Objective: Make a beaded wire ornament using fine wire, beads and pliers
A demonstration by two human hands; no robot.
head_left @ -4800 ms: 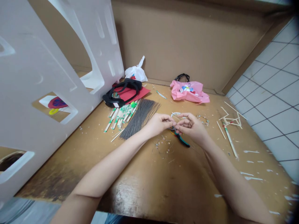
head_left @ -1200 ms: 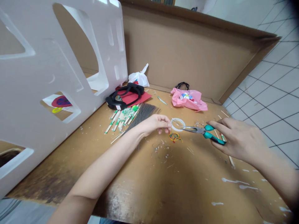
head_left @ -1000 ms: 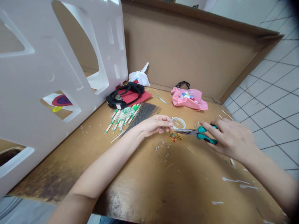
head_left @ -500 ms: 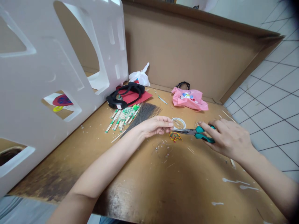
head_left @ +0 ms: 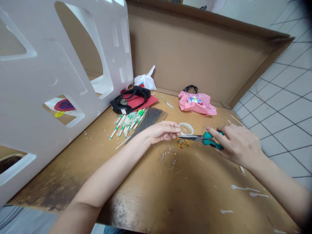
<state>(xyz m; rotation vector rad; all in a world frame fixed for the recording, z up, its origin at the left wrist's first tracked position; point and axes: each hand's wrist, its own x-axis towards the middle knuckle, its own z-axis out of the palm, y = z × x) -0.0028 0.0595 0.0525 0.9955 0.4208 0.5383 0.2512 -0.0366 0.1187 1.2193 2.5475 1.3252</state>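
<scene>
My right hand (head_left: 237, 143) is closed around the teal-and-black handles of long-nose pliers (head_left: 202, 138). The jaws point left and their tip meets the fingertips of my left hand (head_left: 167, 132). Thumb and fingers of my left hand are pinched together; what they hold is too small to make out. Just behind the jaws lies a white tape ring (head_left: 186, 129) with thin sticks or wires across it. Below the jaws are yellow and red elastic bands (head_left: 182, 142). Nearer me rests a loop of thin wire with small beads (head_left: 170, 157).
A bundle of dark wires (head_left: 151, 122), wrapped chopsticks (head_left: 126, 123), a black headset strap (head_left: 130, 99) and red paper (head_left: 152, 101) lie left of centre. Behind are a white bag (head_left: 145, 80) and a pink bag (head_left: 207, 104). White plastic (head_left: 48, 71) stands left; cardboard (head_left: 190, 48) walls the back.
Almost nothing differs. The whole view has shifted very slightly, while both hands and the pliers keep the same pose.
</scene>
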